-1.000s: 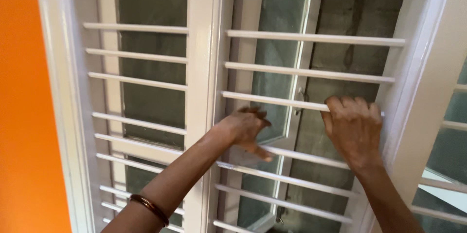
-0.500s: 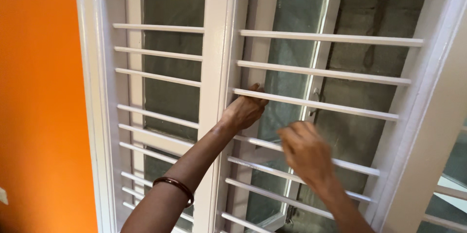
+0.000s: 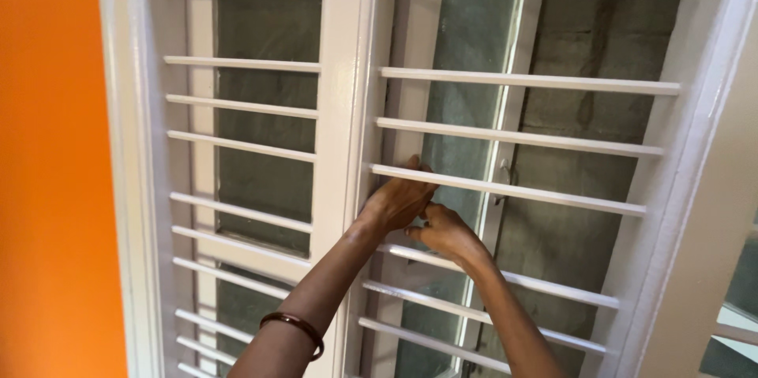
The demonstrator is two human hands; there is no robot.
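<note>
Spanning the window (image 3: 347, 109), a white bar (image 3: 505, 188) runs level left to right, its left end under the left hand (image 3: 397, 200), fingers (image 3: 412, 163) curled over it, while the right hand (image 3: 442, 232) sits just below, fingers bunched.

white horizontal window bar (image 3: 505, 188), fixed level across the grille.

No packages, labels, signs or screens appear anywhere in view.

I see wall (image 3: 47, 188) left of window grille (image 3: 513, 82) | both my hands (image 3: 399, 200) on grille | pane (image 3: 466, 54) behind grille.
</note>
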